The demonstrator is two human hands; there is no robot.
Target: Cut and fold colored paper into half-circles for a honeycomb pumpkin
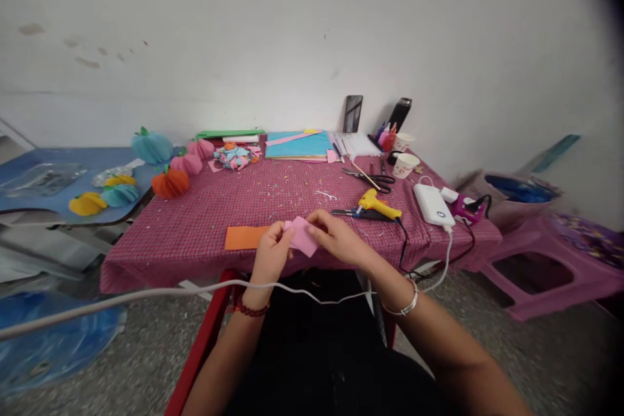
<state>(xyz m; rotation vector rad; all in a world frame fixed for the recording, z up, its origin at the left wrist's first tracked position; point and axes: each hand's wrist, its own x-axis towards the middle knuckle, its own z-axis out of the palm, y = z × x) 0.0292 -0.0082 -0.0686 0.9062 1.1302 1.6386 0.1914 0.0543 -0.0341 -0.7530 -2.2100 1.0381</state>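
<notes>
Between my hands is a small piece of pink paper [303, 238], held up just over the table's front edge. My left hand [273, 248] pinches its left side, and my right hand [334, 234] grips its upper right side. An orange paper strip [241, 238] lies flat on the checked cloth beside my left hand, partly covered by it. To the right of my right hand rests a yellow glue gun [379, 204], close to a dark cutter [358, 214].
Paper pumpkins [170, 182] stand at the left, near a heap of scraps [236, 156]. Blue paper sheets [298, 145] lie at the back. Scissors [373, 178], paper cups [405, 165] and a white power bank [433, 204] sit at the right. A white cable [312, 296] crosses before me.
</notes>
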